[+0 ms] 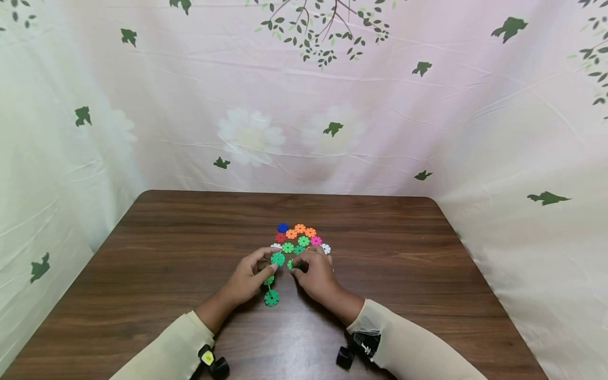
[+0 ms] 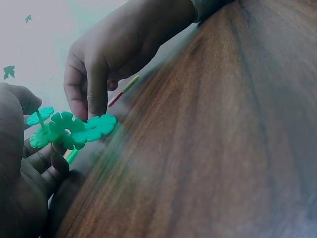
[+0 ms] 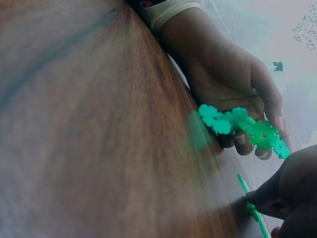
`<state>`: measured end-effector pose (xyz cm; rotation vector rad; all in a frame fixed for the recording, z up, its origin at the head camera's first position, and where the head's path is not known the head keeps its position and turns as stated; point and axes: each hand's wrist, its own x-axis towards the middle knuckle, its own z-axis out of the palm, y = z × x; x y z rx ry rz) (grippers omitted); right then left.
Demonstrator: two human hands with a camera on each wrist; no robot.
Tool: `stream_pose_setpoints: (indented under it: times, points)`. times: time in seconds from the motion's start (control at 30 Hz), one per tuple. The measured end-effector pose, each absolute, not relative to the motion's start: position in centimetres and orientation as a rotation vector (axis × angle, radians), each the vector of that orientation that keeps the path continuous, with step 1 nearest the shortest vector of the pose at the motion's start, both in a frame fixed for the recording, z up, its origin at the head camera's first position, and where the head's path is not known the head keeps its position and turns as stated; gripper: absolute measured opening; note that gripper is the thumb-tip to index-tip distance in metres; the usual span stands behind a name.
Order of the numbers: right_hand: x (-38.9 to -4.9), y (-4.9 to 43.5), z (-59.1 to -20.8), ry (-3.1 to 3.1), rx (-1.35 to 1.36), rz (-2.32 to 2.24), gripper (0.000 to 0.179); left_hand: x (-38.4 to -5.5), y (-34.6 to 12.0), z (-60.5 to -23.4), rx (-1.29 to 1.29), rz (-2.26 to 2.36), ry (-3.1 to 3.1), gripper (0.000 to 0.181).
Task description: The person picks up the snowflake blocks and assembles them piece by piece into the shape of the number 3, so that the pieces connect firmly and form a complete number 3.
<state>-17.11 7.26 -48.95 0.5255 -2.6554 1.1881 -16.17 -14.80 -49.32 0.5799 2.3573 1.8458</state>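
Observation:
My left hand holds a chain of joined green flower-shaped discs between thumb and fingers, raised off the table. One end of the chain hangs toward the wrist; in the right wrist view the discs sit at differing angles to each other. Beside it, my right hand is low at the tabletop, thumb and forefinger pinching a single green flower disc. That disc shows nearly edge-on in the right wrist view and is partly covered by the fingers.
Loose flower discs lie just beyond the hands: a blue disc, a red disc, several orange ones, a pink disc, white ones and more green ones. The brown wooden table meets a printed curtain behind.

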Motion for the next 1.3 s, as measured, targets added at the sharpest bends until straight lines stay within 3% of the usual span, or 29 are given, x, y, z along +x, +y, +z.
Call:
stream_pose_setpoints:
  times: [0.27,0.47,0.87,1.3]
  points:
    - [-16.6,8.0,-48.7,-2.76,0.512,1.02,0.025,-15.3,-14.1,-49.2,0.55,1.846,2.372,0.04]
    - [-16.1,8.4,-48.6,-2.851,0.526,1.013,0.019,-14.7,-13.6,-49.4,0.538,1.837,2.384,0.04]
    - [-15.4,9.6,-48.6,-2.752,0.646,1.153,0.026,-13.3,-12.4,-49.2,0.52,1.843,2.417,0.04]
    - [-14.5,10.7,-48.3,-2.527,0.666,1.322,0.009,-11.7,-11.0,-48.9,0.432,1.822,2.473,0.04]
